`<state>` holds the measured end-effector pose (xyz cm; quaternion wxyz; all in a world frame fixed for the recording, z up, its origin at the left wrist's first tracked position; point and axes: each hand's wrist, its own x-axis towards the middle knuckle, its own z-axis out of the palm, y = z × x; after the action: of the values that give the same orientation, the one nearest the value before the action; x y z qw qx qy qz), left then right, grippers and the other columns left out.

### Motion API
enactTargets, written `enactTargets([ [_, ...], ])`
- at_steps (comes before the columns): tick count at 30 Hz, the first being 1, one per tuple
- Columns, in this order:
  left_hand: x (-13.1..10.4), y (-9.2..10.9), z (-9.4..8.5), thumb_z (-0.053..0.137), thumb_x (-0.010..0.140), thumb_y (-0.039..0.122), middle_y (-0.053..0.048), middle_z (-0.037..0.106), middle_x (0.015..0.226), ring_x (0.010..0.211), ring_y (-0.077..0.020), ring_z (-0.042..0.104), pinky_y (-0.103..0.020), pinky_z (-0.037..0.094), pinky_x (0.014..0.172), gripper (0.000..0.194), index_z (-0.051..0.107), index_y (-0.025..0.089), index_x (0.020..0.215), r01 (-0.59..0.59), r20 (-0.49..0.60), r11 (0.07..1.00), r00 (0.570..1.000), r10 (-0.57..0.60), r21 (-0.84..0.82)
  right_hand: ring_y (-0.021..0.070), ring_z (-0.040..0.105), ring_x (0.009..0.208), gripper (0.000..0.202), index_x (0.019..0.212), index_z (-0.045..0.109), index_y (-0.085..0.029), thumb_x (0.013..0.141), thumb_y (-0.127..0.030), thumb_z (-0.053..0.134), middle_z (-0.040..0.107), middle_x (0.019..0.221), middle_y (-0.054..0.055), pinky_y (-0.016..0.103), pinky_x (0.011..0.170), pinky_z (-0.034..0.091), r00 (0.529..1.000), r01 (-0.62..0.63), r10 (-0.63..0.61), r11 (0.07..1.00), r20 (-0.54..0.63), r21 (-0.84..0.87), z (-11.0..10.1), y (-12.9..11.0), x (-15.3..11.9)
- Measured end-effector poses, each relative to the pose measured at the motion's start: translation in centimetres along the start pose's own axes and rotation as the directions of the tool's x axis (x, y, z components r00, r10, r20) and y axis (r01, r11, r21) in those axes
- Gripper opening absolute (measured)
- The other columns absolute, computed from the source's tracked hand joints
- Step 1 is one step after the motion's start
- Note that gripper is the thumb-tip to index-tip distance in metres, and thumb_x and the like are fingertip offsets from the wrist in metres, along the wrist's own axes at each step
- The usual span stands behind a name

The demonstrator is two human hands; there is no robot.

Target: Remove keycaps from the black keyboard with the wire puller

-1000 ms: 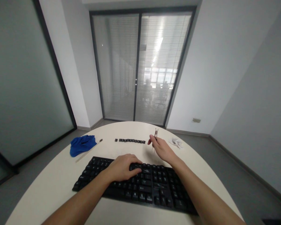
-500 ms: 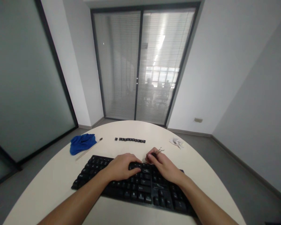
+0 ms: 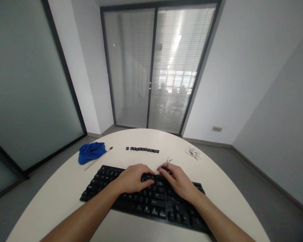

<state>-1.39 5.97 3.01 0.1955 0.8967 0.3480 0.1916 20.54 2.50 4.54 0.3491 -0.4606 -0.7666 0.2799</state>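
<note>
A black keyboard (image 3: 151, 203) lies on the table in front of me, its middle partly covered by my hands. My left hand (image 3: 135, 178) grips its far edge, with the thumb lying across the upper keys and the fingertips partly hidden. Just to the right, my right hand (image 3: 175, 176) is closed around a keycap puller (image 3: 166, 169). Its dark handle shows between thumb and fingers, and its thin wire prongs stick up, away from the keys. Beyond the hands, several loose black keycaps (image 3: 144, 149) sit in a row, one set slightly apart at the left.
On the round pale table (image 3: 131, 228), a blue cloth (image 3: 91, 152) lies at the far left beside a thin brush (image 3: 98, 159). Crumpled white material (image 3: 194, 153) rests at the far right. Glass doors with blinds (image 3: 131, 67) stand behind the table.
The puller has turned in my right hand, its prongs now pointing more upward. My left hand stays on the keyboard. The whole view has shifted slightly.
</note>
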Motion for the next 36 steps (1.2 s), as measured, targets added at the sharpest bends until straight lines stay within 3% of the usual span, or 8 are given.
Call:
enactTargets([
  [4,0.0,0.0,0.0,0.060,0.085,0.042,-0.003,0.069,0.112,0.104,-0.0234,0.062,-0.033,0.045,0.093,0.032,0.066,0.028,0.112,0.002,-0.005,1.000,1.000,-0.002,-0.004,0.0178,0.061,0.080,0.024,0.085,0.064,-0.020,0.095,-0.035,0.048,0.067,0.080,0.002,0.028,0.076,0.045,1.000,0.000,0.001,1.000,-0.028,0.017,0.3,0.5,0.1],
  [9,0.0,-0.1,0.0,0.059,0.085,0.043,-0.002,0.070,0.110,0.103,-0.0232,0.062,-0.033,0.045,0.091,0.031,0.067,0.029,0.112,-0.002,-0.005,1.000,1.000,0.002,-0.007,0.0167,0.060,0.071,0.021,0.100,0.061,-0.020,0.093,-0.037,0.052,0.067,0.075,0.000,0.027,0.069,0.046,0.995,-0.061,0.070,0.992,-0.078,0.109,0.6,1.3,0.3],
  [16,0.0,-0.1,-0.1,0.054,0.090,0.039,-0.001,0.067,0.118,0.109,-0.0228,0.059,-0.034,0.043,0.095,0.035,0.060,0.031,0.123,-0.065,0.063,0.998,0.996,0.064,0.014,0.0173,0.063,0.077,0.017,0.097,0.063,-0.021,0.091,-0.035,0.054,0.069,0.088,0.002,0.027,0.070,0.047,0.999,-0.040,0.040,0.998,-0.011,0.045,0.5,1.2,0.2],
  [23,0.1,0.3,-0.4,0.051,0.092,0.038,0.000,0.068,0.117,0.110,-0.0221,0.058,-0.034,0.042,0.095,0.034,0.059,0.032,0.124,-0.103,0.088,0.995,0.991,0.103,-0.002,0.0180,0.063,0.077,0.022,0.100,0.062,-0.021,0.094,-0.038,0.051,0.070,0.080,0.001,0.027,0.072,0.046,0.998,-0.051,0.054,0.994,-0.025,0.101,0.5,1.5,0.3],
  [31,0.3,0.7,0.0,0.049,0.092,0.038,-0.003,0.071,0.109,0.102,-0.0240,0.063,-0.035,0.045,0.091,0.030,0.066,0.030,0.116,-0.061,0.040,0.998,0.997,0.060,0.008,0.0175,0.064,0.078,0.022,0.094,0.062,-0.019,0.094,-0.038,0.051,0.070,0.079,0.001,0.027,0.075,0.046,0.999,-0.023,0.026,0.987,-0.019,0.160,0.6,1.2,0.2],
  [36,0.7,1.1,0.8,0.054,0.088,0.043,-0.004,0.073,0.105,0.097,-0.0258,0.066,-0.035,0.048,0.084,0.030,0.069,0.028,0.110,0.089,-0.007,0.996,0.996,-0.089,0.021,0.0168,0.060,0.071,0.023,0.094,0.064,-0.019,0.092,-0.040,0.053,0.068,0.076,0.001,0.026,0.066,0.044,0.997,-0.037,0.043,0.994,-0.059,0.102,0.6,1.4,0.3],
])
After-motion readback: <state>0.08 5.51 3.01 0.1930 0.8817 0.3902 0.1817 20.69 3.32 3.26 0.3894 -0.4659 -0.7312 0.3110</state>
